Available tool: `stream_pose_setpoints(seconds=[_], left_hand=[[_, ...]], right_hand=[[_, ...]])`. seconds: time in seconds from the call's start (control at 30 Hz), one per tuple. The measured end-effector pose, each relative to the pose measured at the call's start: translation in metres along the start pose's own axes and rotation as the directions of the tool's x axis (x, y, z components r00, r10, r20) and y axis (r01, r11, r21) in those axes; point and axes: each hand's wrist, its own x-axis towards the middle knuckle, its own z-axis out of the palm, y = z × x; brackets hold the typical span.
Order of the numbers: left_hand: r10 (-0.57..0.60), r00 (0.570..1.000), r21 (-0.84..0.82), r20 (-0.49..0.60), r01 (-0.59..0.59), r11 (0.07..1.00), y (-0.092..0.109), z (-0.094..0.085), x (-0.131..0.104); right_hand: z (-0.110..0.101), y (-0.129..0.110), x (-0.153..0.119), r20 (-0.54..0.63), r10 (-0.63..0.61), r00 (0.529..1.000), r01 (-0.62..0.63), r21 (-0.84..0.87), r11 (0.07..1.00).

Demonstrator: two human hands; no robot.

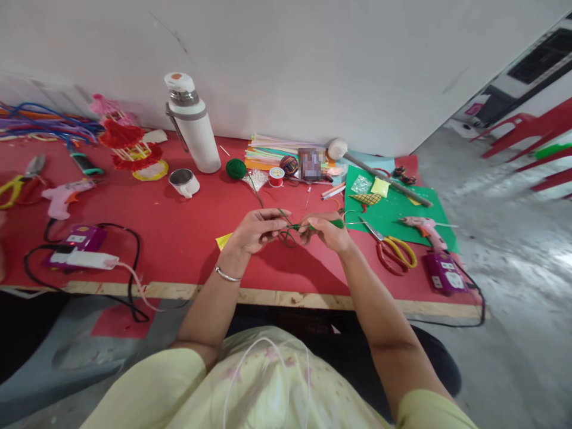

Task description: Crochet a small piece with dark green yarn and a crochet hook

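Observation:
My left hand (260,230) pinches green yarn (286,238) above the red table covering, with a loose loop hanging below the fingers. Facing it, my right hand (328,231) is closed round a green-handled tool (338,223), whose tip meets the yarn between the two hands. From there a strand runs back to a dark green yarn ball (236,168). Just behind the hands lie a red thread spool (276,176) and a bag of white beads (257,180). A yellow piece (223,241) shows beside my left wrist.
Scissors (393,250) and a pink glue gun (426,229) lie on the right. A flask (196,134) and a metal cup (183,183) stand back left. Purple power strips (83,241) with cables lie near the front edge.

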Motion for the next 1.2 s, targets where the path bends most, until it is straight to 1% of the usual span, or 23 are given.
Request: stream_pose_setpoints(seconds=[0.2,0.33,0.47,0.53,0.57,0.7,0.77,0.83,0.9,1.0,1.13,1.2], left_hand=[[0.051,0.999,0.005,-0.019,-0.051,0.999,-0.002,0.0,0.001],[0.076,0.996,0.029,-0.042,-0.075,0.997,-0.003,-0.001,0.001],[0.093,0.994,0.053,-0.058,-0.09,0.995,-0.006,-0.001,0.003],[0.106,0.992,0.06,-0.068,-0.102,0.993,-0.007,-0.002,0.005],[0.114,0.991,0.062,-0.075,-0.11,0.992,-0.008,-0.001,0.005],[0.173,0.978,0.067,-0.119,-0.166,0.984,-0.011,0.0,0.007],[0.213,0.967,0.068,-0.142,-0.206,0.976,-0.012,0.001,0.008],[0.25,0.955,0.077,-0.162,-0.24,0.968,-0.013,0.002,0.009],[0.28,0.943,0.1,-0.181,-0.265,0.959,-0.015,0.003,0.011],[0.321,0.926,0.149,-0.198,-0.296,0.944,-0.017,0.003,0.013],[0.383,0.902,0.188,-0.201,-0.348,0.918,-0.018,0.004,0.013],[0.392,0.898,0.198,-0.201,-0.355,0.914,-0.018,0.005,0.012]], right_hand=[[0.011,-0.009,-0.004,-0.062,-0.033,0.998,0.028,-0.082,0.996],[0.016,-0.016,-0.008,-0.053,-0.085,0.995,0.072,-0.21,0.975],[0.02,-0.022,-0.01,-0.026,-0.166,0.986,0.147,-0.351,0.925],[0.022,-0.025,-0.012,-0.005,-0.22,0.976,0.193,-0.454,0.87],[0.023,-0.026,-0.013,0.007,-0.243,0.97,0.212,-0.519,0.828],[0.031,-0.028,-0.017,0.054,-0.33,0.942,0.253,-0.76,0.598],[0.036,-0.027,-0.018,0.071,-0.377,0.924,0.268,-0.823,0.501],[0.039,-0.023,-0.019,0.075,-0.41,0.909,0.274,-0.85,0.451],[0.041,-0.018,-0.019,0.058,-0.435,0.899,0.27,-0.854,0.444],[0.041,-0.013,-0.019,0.032,-0.45,0.893,0.265,-0.844,0.466],[0.043,-0.011,-0.019,0.011,-0.457,0.89,0.263,-0.83,0.492],[0.045,-0.012,-0.018,-0.013,-0.463,0.886,0.248,-0.831,0.498]])
